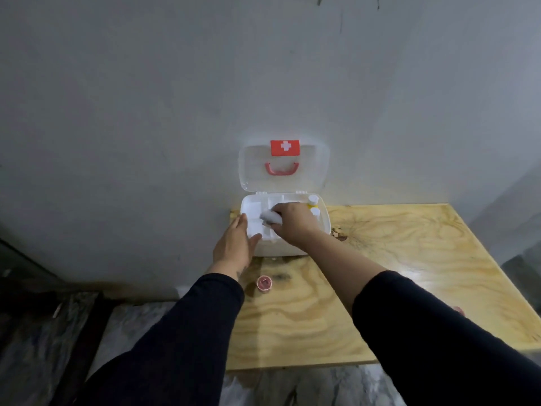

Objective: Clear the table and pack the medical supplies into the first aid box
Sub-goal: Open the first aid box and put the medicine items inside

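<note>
Two dark-sleeved arms reach forward over a pale plywood table (380,276) with swirling grain and a glossy glare patch, pushed against a plain grey wall (146,112); mottled grey flooring shows below its near edge; a white plastic first aid box (288,249) sits at the table's far left corner, touching the wall, its translucent lid (251,171) standing upright with a red cross label and a red handle; inside, a white divided tray (254,209) fills the box's left part, and two small white-capped bottles (313,203) stand upright at the right end; the right hand (292,222) stretches over the open box, palm down, fingers curled around a soft white wad of gauze or cotton (270,216) held above the tray's middle compartments; the left hand (235,244) rests at the box's left front corner, fingers straight and spread flat, thumb lying on the rim, holding nothing; a small round pinkish roll of tape (264,283) lies on the table just in front of the box, near the left wrist.
</note>
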